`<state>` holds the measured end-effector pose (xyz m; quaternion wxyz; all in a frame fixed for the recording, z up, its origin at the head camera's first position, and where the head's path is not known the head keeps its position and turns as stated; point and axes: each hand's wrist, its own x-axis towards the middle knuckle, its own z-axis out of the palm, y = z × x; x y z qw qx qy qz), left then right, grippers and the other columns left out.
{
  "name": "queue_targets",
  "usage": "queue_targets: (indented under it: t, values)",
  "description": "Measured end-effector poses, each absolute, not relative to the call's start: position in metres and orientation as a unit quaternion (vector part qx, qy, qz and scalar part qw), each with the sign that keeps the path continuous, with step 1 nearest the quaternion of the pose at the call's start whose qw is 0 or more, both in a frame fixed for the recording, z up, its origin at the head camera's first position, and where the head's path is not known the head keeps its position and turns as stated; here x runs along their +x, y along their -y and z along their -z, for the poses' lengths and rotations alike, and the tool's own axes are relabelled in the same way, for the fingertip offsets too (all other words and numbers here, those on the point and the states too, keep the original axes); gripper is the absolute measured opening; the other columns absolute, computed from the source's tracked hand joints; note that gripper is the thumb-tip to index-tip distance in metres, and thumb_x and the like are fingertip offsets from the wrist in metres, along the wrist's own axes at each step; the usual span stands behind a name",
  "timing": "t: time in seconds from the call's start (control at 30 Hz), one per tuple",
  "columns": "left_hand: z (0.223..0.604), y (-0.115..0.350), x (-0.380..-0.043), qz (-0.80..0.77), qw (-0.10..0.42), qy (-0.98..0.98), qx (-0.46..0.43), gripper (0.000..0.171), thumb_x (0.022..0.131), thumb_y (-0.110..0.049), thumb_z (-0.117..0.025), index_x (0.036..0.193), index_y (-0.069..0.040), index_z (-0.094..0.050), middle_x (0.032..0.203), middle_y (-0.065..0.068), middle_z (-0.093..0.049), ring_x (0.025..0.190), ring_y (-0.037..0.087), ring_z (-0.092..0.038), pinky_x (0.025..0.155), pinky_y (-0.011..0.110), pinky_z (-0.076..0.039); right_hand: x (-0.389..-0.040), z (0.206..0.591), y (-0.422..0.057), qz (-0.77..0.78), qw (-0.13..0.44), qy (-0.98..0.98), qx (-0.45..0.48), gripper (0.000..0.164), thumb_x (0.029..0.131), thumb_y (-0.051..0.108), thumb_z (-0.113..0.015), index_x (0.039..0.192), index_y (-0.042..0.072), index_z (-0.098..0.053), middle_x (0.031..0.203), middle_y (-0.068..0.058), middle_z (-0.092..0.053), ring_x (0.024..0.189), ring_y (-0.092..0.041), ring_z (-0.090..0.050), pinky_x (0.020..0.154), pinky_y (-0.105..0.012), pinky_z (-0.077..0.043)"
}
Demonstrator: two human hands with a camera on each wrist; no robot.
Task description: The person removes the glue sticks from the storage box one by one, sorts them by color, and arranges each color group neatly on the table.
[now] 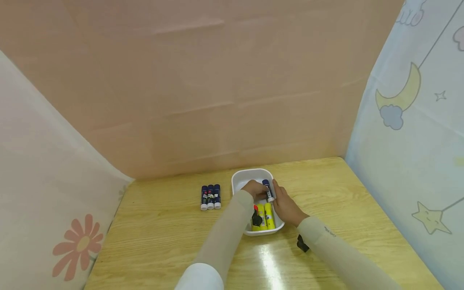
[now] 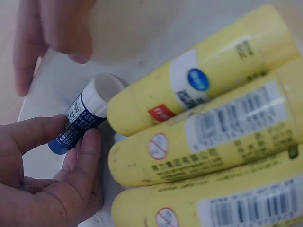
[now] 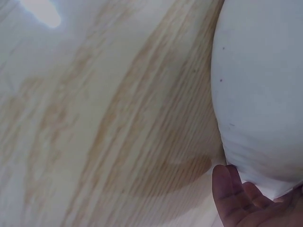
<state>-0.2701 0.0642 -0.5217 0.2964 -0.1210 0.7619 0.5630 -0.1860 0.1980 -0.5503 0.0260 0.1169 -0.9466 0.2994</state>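
My left hand [image 1: 255,189] reaches into a white tray [image 1: 237,177] and pinches a dark blue glue stick [image 1: 267,188] between thumb and fingers. In the left wrist view the stick's white end [image 2: 97,97] leans beside three yellow glue sticks [image 2: 203,127]. Those yellow sticks lie side by side in the tray's near half. On the tray's right side my right hand [image 1: 286,205] holds the rim, its fingers [image 3: 225,194] against the outer wall in the right wrist view.
Three more dark blue glue sticks [image 1: 210,197] stand in a row on the wooden table [image 1: 163,233], left of the tray. A plain tan backdrop [image 1: 217,100] rises behind the table, with printed cloths at both sides.
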Motion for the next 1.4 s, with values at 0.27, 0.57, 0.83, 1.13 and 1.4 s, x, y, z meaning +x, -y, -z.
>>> queue_targets:
  t: [0.27,0.57,0.83,1.13,1.4]
  values:
    - [0.518,-0.062,-0.27,-0.588,0.296,-0.742,-0.128,0.017,0.087,-0.004,-0.07,0.101,0.007,-0.069,0.091,0.013,-0.071,0.083,0.018,-0.068,0.086,0.032,-0.054,-0.187,0.549,-0.198,-0.298,0.019,0.947,0.116,0.066,0.099,0.002,-0.041,0.153,-0.003,-0.005,0.136,-0.034,-0.037,0.115,-0.042,-0.053,0.098,-0.053,-0.045]
    - [0.519,-0.056,-0.277,-0.562,0.281,-0.771,-0.108,0.02,0.088,-0.01,-0.071,0.102,0.004,-0.07,0.083,0.008,-0.07,0.087,0.019,-0.068,0.09,0.032,-0.051,-0.188,0.547,-0.196,-0.298,0.001,0.949,0.102,0.065,0.1,0.006,-0.039,0.154,-0.001,-0.003,0.138,-0.033,-0.035,0.118,-0.042,-0.052,0.1,-0.054,-0.042]
    - [0.502,-0.042,-0.279,-0.651,0.29,-0.699,-0.057,0.014,0.09,0.001,-0.065,0.101,0.009,-0.067,0.093,0.011,-0.068,0.086,0.018,-0.065,0.086,0.033,-0.055,-0.186,0.544,-0.196,-0.311,-0.018,0.946,0.092,0.065,0.1,0.007,-0.038,0.153,-0.002,-0.001,0.141,-0.033,-0.033,0.12,-0.042,-0.049,0.103,-0.055,-0.039]
    - [0.466,0.015,-0.297,-0.737,0.331,-0.587,-0.051,0.032,0.095,0.0,-0.06,0.126,0.008,-0.058,0.121,0.019,-0.062,0.109,0.025,-0.061,0.099,0.034,-0.047,-0.192,0.546,-0.2,-0.306,-0.02,0.948,0.087,0.066,0.099,0.007,-0.036,0.154,-0.001,0.0,0.14,-0.033,-0.033,0.12,-0.042,-0.05,0.102,-0.054,-0.041]
    - [0.456,0.094,-0.316,-0.757,0.299,-0.576,-0.07,0.038,0.098,0.002,-0.053,0.135,0.012,-0.048,0.123,0.021,-0.058,0.101,0.024,-0.062,0.104,0.035,-0.042,-0.196,0.543,-0.205,-0.303,-0.026,0.949,0.078,0.067,0.098,0.006,-0.037,0.154,-0.001,0.001,0.14,-0.031,-0.033,0.12,-0.04,-0.05,0.101,-0.055,-0.042]
